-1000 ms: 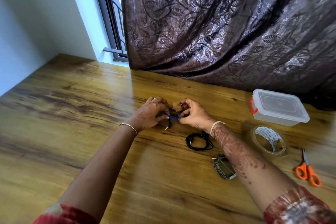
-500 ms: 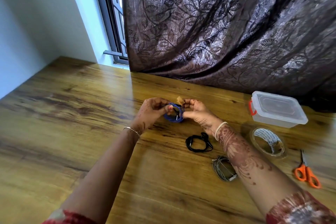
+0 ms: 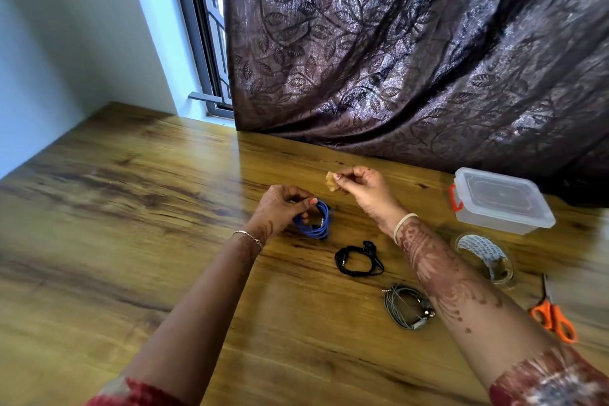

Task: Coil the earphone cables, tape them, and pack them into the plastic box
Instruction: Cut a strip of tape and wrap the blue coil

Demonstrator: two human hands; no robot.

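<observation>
The left hand (image 3: 283, 208) has its fingers curled round the blue earphone coil (image 3: 316, 221), holding the loops bunched low over the table (image 3: 131, 241). Just beyond and to the right of it, apart from the coil, the right hand (image 3: 362, 189) pinches a small crumpled yellowish piece of tape (image 3: 331, 181) between thumb and fingertips. Nearer than the right hand lie a black earphone coil (image 3: 357, 259) and, under its forearm, a grey earphone coil (image 3: 407, 306). Further right sit the tape roll (image 3: 484, 260), the lidded plastic box (image 3: 501, 201) and the scissors (image 3: 553, 316).

This looks like the taping step for the blue set. The next move calls for bringing the piece back onto the bunched strands and wrapping it round while the left hand keeps the loops from springing apart; the crumpled tape may need smoothing first.

Half a second ago both hands met at the coil. Now the right hand has drawn away with the tape.
</observation>
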